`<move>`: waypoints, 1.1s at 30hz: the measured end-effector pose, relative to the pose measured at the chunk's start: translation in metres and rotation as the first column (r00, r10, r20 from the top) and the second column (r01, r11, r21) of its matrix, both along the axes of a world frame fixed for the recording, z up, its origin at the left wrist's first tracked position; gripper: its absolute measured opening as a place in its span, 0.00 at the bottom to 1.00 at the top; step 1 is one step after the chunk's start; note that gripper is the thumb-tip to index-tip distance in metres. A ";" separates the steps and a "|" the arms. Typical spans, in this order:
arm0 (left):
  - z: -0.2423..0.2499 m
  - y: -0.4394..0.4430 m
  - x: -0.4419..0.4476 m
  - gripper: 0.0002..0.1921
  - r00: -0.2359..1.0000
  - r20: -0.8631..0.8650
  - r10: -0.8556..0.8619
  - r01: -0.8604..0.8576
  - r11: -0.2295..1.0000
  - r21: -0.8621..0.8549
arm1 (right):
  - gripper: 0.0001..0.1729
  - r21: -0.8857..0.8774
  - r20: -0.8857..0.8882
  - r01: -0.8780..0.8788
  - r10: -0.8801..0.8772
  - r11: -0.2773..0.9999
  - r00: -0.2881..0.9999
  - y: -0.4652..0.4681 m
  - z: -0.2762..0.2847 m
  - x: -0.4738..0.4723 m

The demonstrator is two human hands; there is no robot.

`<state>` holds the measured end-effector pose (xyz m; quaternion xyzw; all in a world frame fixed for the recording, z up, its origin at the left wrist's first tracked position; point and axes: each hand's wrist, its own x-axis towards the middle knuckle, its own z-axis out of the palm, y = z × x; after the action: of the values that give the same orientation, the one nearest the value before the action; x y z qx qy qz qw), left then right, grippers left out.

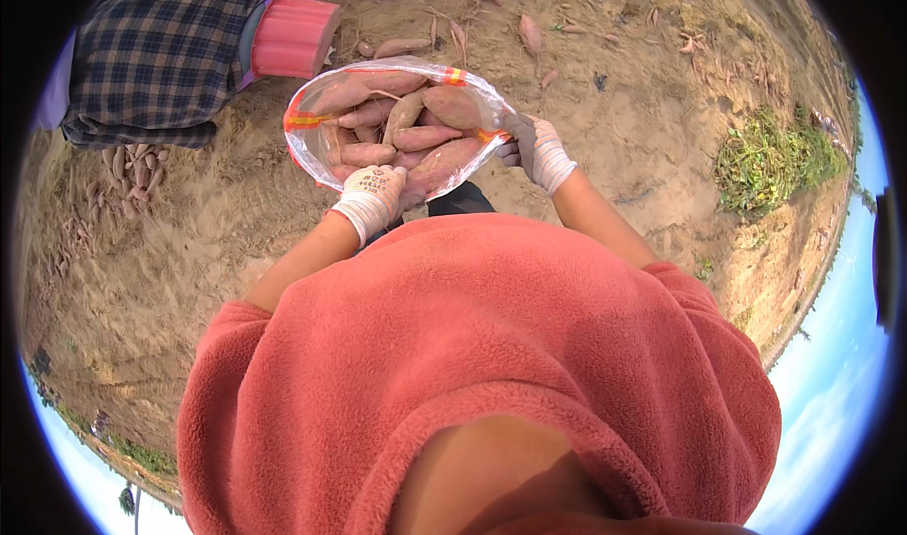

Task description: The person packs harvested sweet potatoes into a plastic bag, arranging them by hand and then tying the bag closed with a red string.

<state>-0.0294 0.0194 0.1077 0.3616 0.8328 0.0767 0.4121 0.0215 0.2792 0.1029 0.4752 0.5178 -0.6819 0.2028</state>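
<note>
A woven plastic bag point(489, 92) with a pale rim and orange stripes stands in front of me, its mouth wide. Sweet potatoes point(426, 136) with pinkish, soil-dusted skin fill it close to the rim. My right hand point(540, 151), in a knit work glove with a dirty grey coating, grips the rim on the right side. At the near side, my left hand point(370, 196) holds the rim; its glove bears writing on the back. Part of the left fingers is hidden by the glove's back and the bag's edge.
A person in a checked garment point(152, 53) is at upper left, beside a pink plastic bucket point(294, 36) lying tilted. Loose sweet potatoes point(530, 35) lie on the soil beyond the bag. More form a pile point(134, 170) at left. Cut green vines point(762, 163) are heaped at right.
</note>
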 end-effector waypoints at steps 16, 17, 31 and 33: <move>-0.029 0.015 0.015 0.23 0.981 0.169 0.092 -0.048 0.968 -0.248 | 0.14 0.021 -0.001 -0.074 0.074 0.997 0.997 -0.004 -0.006 0.005; -0.029 0.014 0.015 0.23 0.983 0.161 0.087 -0.043 0.965 -0.260 | 0.14 0.011 0.002 -0.069 0.069 0.998 0.998 -0.004 -0.005 0.005; -0.016 -0.009 -0.041 0.23 0.994 0.041 -0.105 0.100 0.990 0.100 | 0.11 -0.026 0.000 0.091 -0.091 0.996 0.996 0.003 -0.003 0.001; -0.015 -0.002 -0.054 0.24 0.989 0.047 -0.139 0.139 0.990 -0.003 | 0.11 -0.020 -0.002 0.103 -0.103 0.995 0.995 0.005 -0.005 -0.001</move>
<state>-0.0836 0.0174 0.0923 0.4157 0.7959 0.0538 0.4369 0.0206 0.2837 0.0982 0.4981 0.4863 -0.6972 0.1713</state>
